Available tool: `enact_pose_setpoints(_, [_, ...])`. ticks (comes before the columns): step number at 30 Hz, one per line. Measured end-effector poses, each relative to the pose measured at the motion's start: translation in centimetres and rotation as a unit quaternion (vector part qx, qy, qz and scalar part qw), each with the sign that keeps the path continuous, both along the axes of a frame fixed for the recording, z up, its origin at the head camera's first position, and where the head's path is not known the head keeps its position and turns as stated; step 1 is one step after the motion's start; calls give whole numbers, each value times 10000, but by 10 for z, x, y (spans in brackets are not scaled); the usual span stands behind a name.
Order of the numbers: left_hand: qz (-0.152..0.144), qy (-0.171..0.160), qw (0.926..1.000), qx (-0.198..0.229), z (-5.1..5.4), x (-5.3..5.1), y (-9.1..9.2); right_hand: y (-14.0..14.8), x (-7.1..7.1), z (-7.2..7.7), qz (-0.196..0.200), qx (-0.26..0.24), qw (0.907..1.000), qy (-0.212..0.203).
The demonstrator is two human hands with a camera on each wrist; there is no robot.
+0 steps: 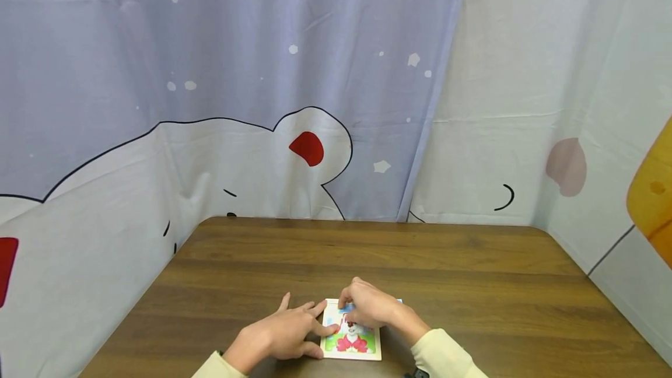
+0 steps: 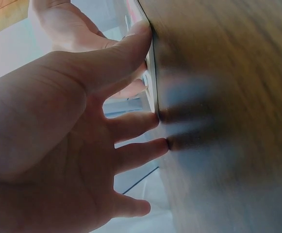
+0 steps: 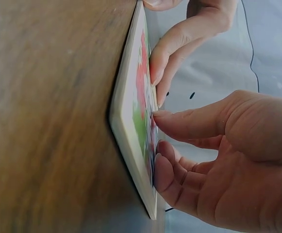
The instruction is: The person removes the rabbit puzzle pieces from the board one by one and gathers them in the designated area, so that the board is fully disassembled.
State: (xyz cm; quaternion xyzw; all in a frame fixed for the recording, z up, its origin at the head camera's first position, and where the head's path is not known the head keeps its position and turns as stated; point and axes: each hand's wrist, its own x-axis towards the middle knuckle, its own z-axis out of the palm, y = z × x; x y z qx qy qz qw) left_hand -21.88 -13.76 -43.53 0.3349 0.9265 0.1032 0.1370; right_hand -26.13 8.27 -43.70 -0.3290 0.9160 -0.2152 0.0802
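Observation:
A square picture board point(image 1: 350, 355) with a pale frame lies flat on the table, showing a cartoon animal in red on green. My left hand point(image 1: 286, 331) spreads over its left side, the index fingertip on the picture and the thumb at the near left corner. In the left wrist view the other fingers of the left hand point(image 2: 90, 141) reach out nearly straight. Over the board's upper part my right hand point(image 1: 370, 304) bends down. Its thumb and curled fingertips touch the picture surface in the right wrist view; whether they pinch a loose piece is hidden.
The brown wooden table point(image 1: 336, 255) extends around the board on all sides. A small blue edge point(image 1: 400, 300) shows just behind the right hand, mostly hidden. Printed curtains point(image 1: 252, 168) hang along the back and sides of the table.

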Motion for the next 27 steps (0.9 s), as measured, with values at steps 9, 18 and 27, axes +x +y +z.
enact_pose_setpoints(9, [-1, -35, 10000, -29, -1, 0, 0, 1, -1, -3, 54, -249, 9996, 128])
enact_pose_setpoints(18, [-26, -60, 10000, -2, 0, 0, 0, 2, -5, -1, 44, -224, 9997, 5])
enact_pose_setpoints(27, [8, -19, 10000, 2, 0, 1, 1, 6, -8, 1, -202, -345, 9984, -394])
